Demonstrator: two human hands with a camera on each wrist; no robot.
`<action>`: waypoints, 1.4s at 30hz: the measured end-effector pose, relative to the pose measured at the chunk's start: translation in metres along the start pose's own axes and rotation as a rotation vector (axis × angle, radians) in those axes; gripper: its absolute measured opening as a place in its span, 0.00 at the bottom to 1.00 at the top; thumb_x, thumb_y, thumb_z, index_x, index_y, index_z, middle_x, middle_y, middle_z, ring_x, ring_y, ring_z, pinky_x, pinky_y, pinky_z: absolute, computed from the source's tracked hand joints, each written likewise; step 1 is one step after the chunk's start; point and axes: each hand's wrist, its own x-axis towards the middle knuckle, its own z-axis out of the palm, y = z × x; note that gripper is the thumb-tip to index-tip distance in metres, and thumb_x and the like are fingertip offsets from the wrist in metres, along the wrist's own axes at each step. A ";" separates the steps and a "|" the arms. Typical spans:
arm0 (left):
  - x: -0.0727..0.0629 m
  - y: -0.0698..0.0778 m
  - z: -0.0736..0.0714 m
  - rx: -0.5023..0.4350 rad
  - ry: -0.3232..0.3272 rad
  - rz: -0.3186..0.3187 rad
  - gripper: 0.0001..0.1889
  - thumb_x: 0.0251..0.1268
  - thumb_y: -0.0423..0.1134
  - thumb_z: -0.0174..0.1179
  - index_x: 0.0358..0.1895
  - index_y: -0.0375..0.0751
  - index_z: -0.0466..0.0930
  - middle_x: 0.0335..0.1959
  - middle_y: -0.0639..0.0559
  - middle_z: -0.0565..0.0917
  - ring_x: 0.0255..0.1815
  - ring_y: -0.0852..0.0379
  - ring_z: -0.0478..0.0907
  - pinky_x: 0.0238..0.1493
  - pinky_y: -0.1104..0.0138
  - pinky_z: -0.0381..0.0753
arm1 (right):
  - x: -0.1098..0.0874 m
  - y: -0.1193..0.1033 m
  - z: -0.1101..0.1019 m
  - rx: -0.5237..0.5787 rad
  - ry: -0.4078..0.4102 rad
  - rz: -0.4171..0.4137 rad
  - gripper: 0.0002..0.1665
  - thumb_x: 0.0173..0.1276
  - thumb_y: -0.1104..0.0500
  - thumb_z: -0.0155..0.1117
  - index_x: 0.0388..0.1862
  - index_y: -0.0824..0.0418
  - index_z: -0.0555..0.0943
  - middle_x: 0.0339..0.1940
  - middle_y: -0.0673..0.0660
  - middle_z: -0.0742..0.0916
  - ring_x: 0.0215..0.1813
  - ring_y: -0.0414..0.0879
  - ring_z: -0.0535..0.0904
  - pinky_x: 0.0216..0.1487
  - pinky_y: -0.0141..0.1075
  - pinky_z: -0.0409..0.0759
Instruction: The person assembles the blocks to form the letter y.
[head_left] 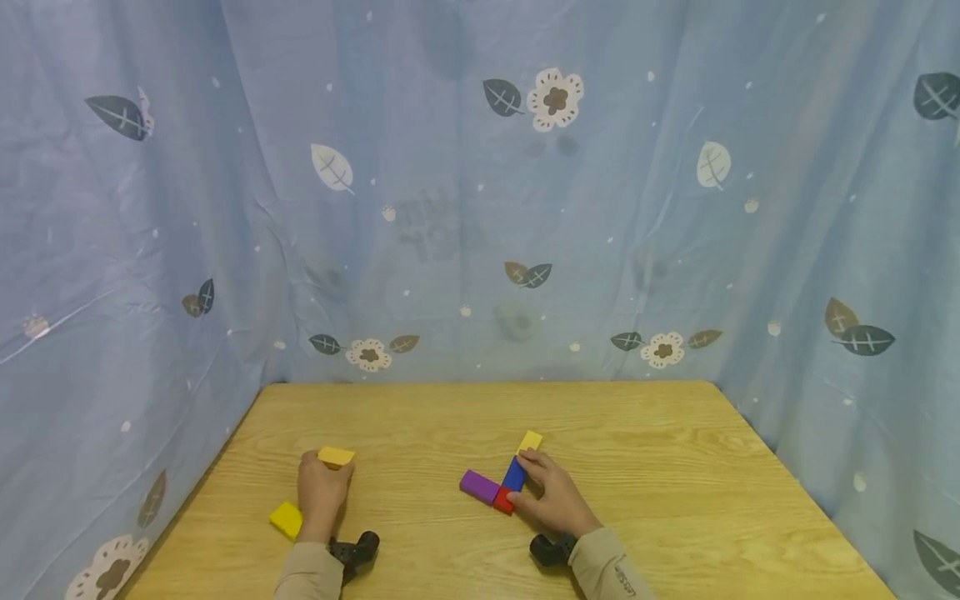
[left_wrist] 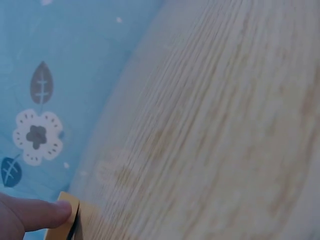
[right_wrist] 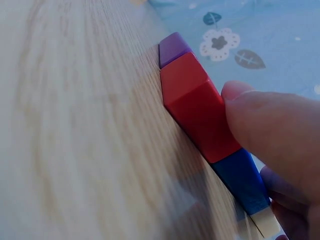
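Observation:
In the head view my left hand [head_left: 322,493] pinches an orange-yellow block [head_left: 337,456] at the table's left side. The left wrist view shows a digit pressed on that block [left_wrist: 63,229]; much of it is cut off. My right hand [head_left: 557,497] rests on a joined group of blocks. Its thumb touches the red block [head_left: 503,500], and its other fingers lie by the blue block [head_left: 513,476] and the pale yellow block [head_left: 530,441]. These three form a slanting row. A purple block [head_left: 478,486] meets the red block [right_wrist: 186,77] at an angle.
Another yellow block [head_left: 286,520] lies beside my left wrist. Both wrists carry black devices, one on the left [head_left: 356,551] and one on the right [head_left: 551,550]. Blue patterned curtains [head_left: 450,208] stand round the wooden table [head_left: 405,425] at the back and sides.

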 end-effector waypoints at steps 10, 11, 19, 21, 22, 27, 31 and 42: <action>0.000 0.006 -0.009 -0.017 0.005 -0.019 0.32 0.60 0.29 0.57 0.61 0.14 0.53 0.53 0.20 0.67 0.56 0.26 0.65 0.58 0.40 0.67 | 0.003 0.001 0.000 0.002 0.013 -0.012 0.38 0.61 0.44 0.66 0.63 0.67 0.73 0.65 0.62 0.75 0.66 0.60 0.69 0.64 0.54 0.71; 0.000 0.006 -0.009 -0.016 0.006 -0.018 0.32 0.60 0.29 0.58 0.62 0.14 0.53 0.53 0.20 0.67 0.56 0.25 0.65 0.59 0.40 0.67 | 0.003 0.001 0.000 0.003 0.010 -0.011 0.38 0.61 0.44 0.66 0.63 0.67 0.73 0.65 0.62 0.75 0.67 0.60 0.69 0.64 0.54 0.71; -0.004 0.003 -0.011 0.004 0.011 -0.038 0.34 0.59 0.29 0.58 0.63 0.14 0.53 0.54 0.20 0.66 0.57 0.26 0.64 0.61 0.39 0.65 | 0.000 0.000 0.002 0.009 -0.006 -0.018 0.39 0.62 0.43 0.65 0.63 0.68 0.72 0.65 0.63 0.75 0.67 0.62 0.69 0.64 0.55 0.70; -0.005 0.003 -0.013 0.018 0.014 -0.030 0.34 0.59 0.30 0.58 0.63 0.14 0.53 0.55 0.20 0.66 0.58 0.26 0.64 0.61 0.39 0.65 | -0.001 0.000 0.003 0.011 -0.001 -0.023 0.39 0.63 0.43 0.64 0.64 0.68 0.72 0.65 0.63 0.75 0.67 0.62 0.69 0.64 0.55 0.71; -0.006 0.004 -0.014 0.022 0.014 -0.023 0.34 0.59 0.30 0.59 0.63 0.14 0.53 0.55 0.20 0.66 0.58 0.26 0.64 0.61 0.39 0.65 | -0.002 0.000 0.003 0.012 0.001 -0.024 0.39 0.63 0.43 0.64 0.64 0.68 0.72 0.65 0.63 0.75 0.67 0.62 0.69 0.64 0.55 0.71; -0.008 0.013 -0.020 0.012 -0.015 -0.007 0.36 0.61 0.32 0.59 0.66 0.16 0.51 0.60 0.20 0.63 0.62 0.27 0.61 0.64 0.39 0.62 | -0.003 0.003 0.004 0.015 -0.002 -0.017 0.40 0.62 0.41 0.64 0.64 0.67 0.72 0.65 0.62 0.74 0.67 0.61 0.69 0.63 0.54 0.71; -0.012 0.027 -0.023 -0.018 -0.029 0.006 0.36 0.62 0.33 0.59 0.67 0.18 0.51 0.62 0.22 0.62 0.64 0.28 0.60 0.64 0.40 0.63 | -0.003 0.006 0.005 0.019 -0.003 -0.009 0.40 0.62 0.41 0.64 0.64 0.65 0.72 0.66 0.60 0.74 0.67 0.60 0.68 0.64 0.53 0.71; -0.028 0.061 -0.006 -0.019 -0.081 0.080 0.37 0.60 0.37 0.63 0.67 0.23 0.55 0.62 0.24 0.66 0.61 0.28 0.65 0.56 0.40 0.71 | -0.002 0.009 0.005 0.005 0.028 -0.014 0.40 0.61 0.42 0.65 0.63 0.67 0.73 0.65 0.62 0.75 0.66 0.61 0.69 0.64 0.54 0.70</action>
